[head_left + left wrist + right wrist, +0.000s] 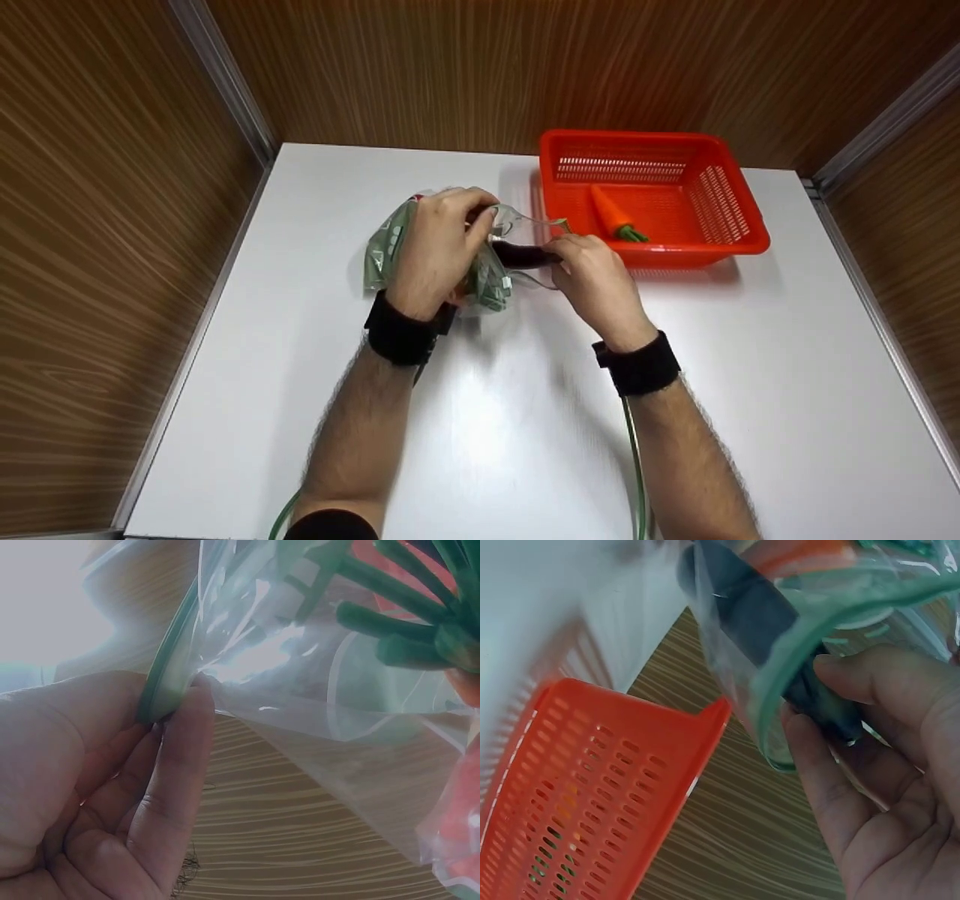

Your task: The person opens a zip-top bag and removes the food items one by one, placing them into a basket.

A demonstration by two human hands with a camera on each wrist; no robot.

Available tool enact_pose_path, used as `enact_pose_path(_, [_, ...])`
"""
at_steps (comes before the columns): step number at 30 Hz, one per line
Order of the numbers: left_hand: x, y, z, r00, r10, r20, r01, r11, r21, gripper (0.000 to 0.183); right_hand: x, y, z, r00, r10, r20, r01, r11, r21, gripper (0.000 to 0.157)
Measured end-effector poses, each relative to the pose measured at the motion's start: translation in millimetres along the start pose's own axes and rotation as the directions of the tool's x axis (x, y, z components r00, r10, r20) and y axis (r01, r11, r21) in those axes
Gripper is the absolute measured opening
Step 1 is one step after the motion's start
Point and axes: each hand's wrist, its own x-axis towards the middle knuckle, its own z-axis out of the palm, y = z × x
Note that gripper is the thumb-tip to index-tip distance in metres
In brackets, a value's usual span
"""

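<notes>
My left hand (442,240) pinches the green-edged rim of a clear plastic zip bag (255,682), holding it up above the table. At the bag's mouth, my right hand (596,281) grips one end of a dark purple eggplant (517,255) between thumb and fingers. The eggplant's other end (742,607) lies inside the bag, behind the plastic. Also within the bag are green stems (405,630) and something orange (802,556), partly hidden by reflections and folds.
Just right of the bag stands a red perforated basket (731,247) with a carrot (609,210) lying in it. Wood-grain panels (420,75) wall the white table (480,442) at the back and sides. A green cable (636,465) runs along the right forearm.
</notes>
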Motion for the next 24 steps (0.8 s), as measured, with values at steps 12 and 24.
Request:
enact_pose_path(12, [-0.7,-2.3,0.1,0.999,0.033,-0.026,-0.034,0.999,-0.021,0.016,-1,4,-18.6,0.999,-0.031,-0.012,0.032,0.997,0.063,0.024])
enact_pose_path(24, [0.4,-2.0,-0.4,0.999,0.036,-0.029,-0.036,0.999,-0.008,0.017,-7,6,-41.4,0.995,-0.064,-0.082,0.073,0.992,0.104,0.025])
